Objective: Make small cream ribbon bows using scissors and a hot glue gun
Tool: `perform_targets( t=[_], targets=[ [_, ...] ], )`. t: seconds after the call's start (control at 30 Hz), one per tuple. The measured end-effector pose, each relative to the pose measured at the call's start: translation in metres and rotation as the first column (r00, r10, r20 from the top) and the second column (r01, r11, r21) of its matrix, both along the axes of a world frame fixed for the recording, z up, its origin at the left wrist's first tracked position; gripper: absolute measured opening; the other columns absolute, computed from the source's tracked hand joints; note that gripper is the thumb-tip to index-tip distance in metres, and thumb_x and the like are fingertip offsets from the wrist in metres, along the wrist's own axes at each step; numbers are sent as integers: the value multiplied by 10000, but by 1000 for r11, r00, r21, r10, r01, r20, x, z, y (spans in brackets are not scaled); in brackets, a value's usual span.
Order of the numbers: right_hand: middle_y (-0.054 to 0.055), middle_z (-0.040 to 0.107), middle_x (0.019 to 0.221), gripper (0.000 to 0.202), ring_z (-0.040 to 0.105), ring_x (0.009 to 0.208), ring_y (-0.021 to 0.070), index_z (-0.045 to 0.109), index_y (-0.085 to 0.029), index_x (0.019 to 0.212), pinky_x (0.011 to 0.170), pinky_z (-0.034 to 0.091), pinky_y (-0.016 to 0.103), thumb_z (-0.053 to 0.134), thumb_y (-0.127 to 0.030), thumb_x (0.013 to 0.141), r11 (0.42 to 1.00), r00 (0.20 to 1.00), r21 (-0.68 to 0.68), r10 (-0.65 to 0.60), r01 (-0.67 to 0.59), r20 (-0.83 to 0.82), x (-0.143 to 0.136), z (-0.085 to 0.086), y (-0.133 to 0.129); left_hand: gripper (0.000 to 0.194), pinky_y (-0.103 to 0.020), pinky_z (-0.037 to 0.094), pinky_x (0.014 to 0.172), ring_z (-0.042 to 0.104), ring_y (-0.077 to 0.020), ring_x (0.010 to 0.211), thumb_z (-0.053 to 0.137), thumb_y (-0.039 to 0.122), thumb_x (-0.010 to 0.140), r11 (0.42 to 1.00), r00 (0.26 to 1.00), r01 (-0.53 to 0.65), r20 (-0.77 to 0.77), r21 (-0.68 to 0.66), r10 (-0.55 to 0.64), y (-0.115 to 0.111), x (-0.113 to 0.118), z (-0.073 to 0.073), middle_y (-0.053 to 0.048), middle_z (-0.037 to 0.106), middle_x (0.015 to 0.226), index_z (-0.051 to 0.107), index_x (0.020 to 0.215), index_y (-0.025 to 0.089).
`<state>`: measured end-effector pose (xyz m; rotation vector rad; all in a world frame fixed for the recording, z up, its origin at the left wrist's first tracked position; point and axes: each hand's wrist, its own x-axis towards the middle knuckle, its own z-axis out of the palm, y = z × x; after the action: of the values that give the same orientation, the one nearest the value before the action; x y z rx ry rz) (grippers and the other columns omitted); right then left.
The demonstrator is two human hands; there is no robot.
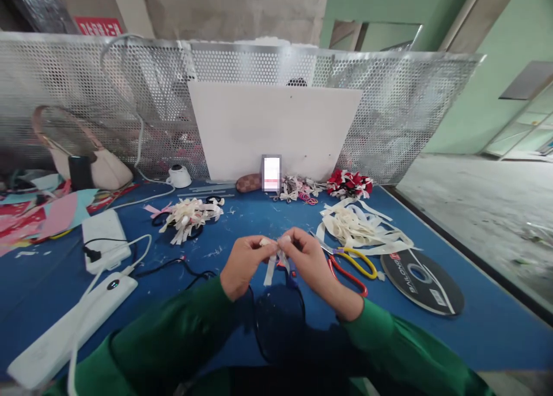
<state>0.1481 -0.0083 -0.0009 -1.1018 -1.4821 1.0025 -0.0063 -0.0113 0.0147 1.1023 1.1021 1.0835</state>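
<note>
At the middle of the blue table, my left hand and my right hand meet fingertip to fingertip. Both pinch a small piece of whitish ribbon, one end of which hangs down between them. Just below my fingers lies a blue tool with a dark cord, partly hidden by my right hand. Scissors with red and yellow handles rest right beside my right hand. Farther right is a loose heap of cream ribbon. Finished-looking cream ribbon bunches with black bands lie to the left.
A black disc reel lies at the right. White power strips with cables and a handbag are at the left. A lit phone, a brown pouch and red ribbon bunches line the back by a white board.
</note>
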Motion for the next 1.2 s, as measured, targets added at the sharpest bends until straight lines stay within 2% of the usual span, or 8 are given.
perform_targets(
  t=[0.07, 0.13, 0.23, 0.37, 0.57, 0.93, 1.2],
  targets=[
    [-40, 507, 650, 263, 456, 613, 129, 562, -201, 745, 571, 371, 261, 645, -422, 862, 999, 999, 49, 12, -10, -40, -1, 18, 11, 287, -239, 419, 583, 529, -124, 577, 865, 375, 636, 997, 999, -35, 26, 65, 33, 8, 2, 17, -9, 637, 586, 710, 609, 136],
    [-40, 506, 652, 254, 456, 614, 131, 558, -207, 750, 577, 376, 265, 650, -415, 861, 996, 997, 90, 17, -10, -79, -2, 33, 20, 289, -242, 436, 585, 542, -125, 581, 866, 378, 661, 994, 997, -25, 78, 108, 17, 16, 3, 30, -10, 647, 605, 705, 606, 143],
    [-48, 491, 637, 250, 440, 598, 126, 548, -215, 744, 568, 366, 262, 662, -406, 859, 994, 990, 108, 21, -6, -142, -2, 42, 30, 289, -229, 437, 596, 531, -111, 599, 860, 377, 695, 987, 996, 15, 87, 162, -29, 26, 1, 38, -10, 657, 632, 711, 610, 144],
    [-51, 494, 631, 253, 434, 595, 116, 561, -209, 739, 571, 359, 255, 681, -398, 856, 998, 978, 55, 47, -36, -204, 2, 38, 33, 293, -241, 470, 632, 576, -126, 651, 810, 423, 773, 988, 990, 119, 65, 95, -125, 33, -4, 36, -30, 694, 719, 753, 709, 142],
    [-48, 493, 624, 254, 422, 589, 112, 569, -207, 738, 557, 349, 255, 689, -395, 860, 1000, 978, -10, 11, -13, -207, 9, 37, 36, 360, -255, 485, 611, 582, -123, 606, 751, 489, 834, 986, 982, 166, 88, 14, -167, 34, -1, 33, -23, 677, 701, 729, 712, 150],
    [-45, 489, 621, 231, 409, 590, 114, 574, -207, 737, 546, 334, 263, 664, -373, 870, 998, 993, 12, 58, -57, -107, 11, 41, 33, 197, -241, 462, 605, 572, -116, 617, 808, 350, 773, 993, 993, 102, 60, 62, -105, 33, -1, 31, -18, 692, 680, 769, 699, 172],
    [-47, 485, 617, 235, 409, 569, 107, 569, -207, 735, 525, 330, 256, 658, -365, 885, 998, 995, 14, 62, -61, -78, 11, 46, 25, 172, -248, 477, 552, 579, -118, 550, 800, 317, 762, 995, 993, 59, 94, 81, -67, 24, 3, 33, 0, 660, 605, 756, 707, 161]
  ],
)
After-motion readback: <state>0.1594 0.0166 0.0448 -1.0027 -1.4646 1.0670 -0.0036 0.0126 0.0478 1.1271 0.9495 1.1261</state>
